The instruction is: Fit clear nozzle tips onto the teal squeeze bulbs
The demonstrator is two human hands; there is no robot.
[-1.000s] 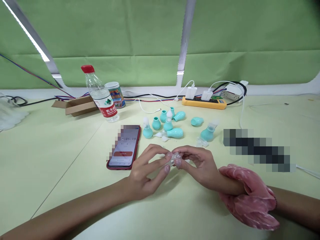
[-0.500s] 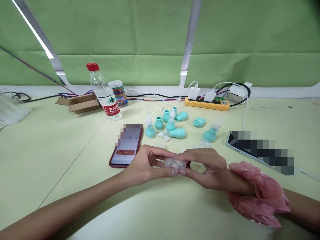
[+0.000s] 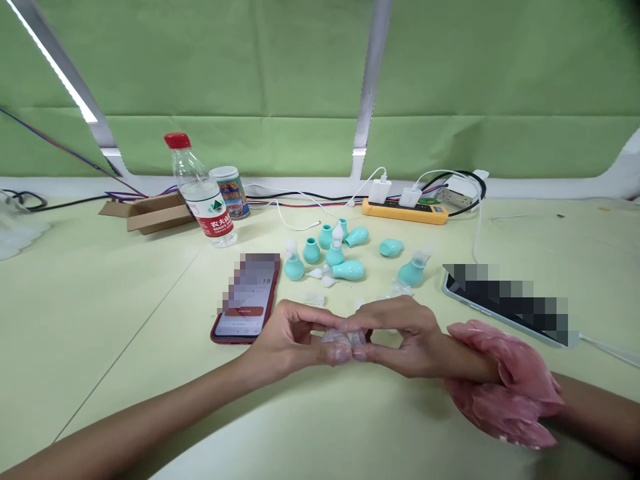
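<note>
L hand: bare, no glove, no rings seen
L forearm: bare, no sleeve in view
R hand: bare, fingers uncovered
R wrist: thin pink plastic glove, crumpled, bunched round wrist, semi-transparent, glossy wrinkles
R forearm: bare past glove, no sleeve
Nails: short, no polish visible

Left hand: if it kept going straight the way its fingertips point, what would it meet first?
The left hand points right, already touching the small clear plastic piece; just beyond it, the right hand.
</note>
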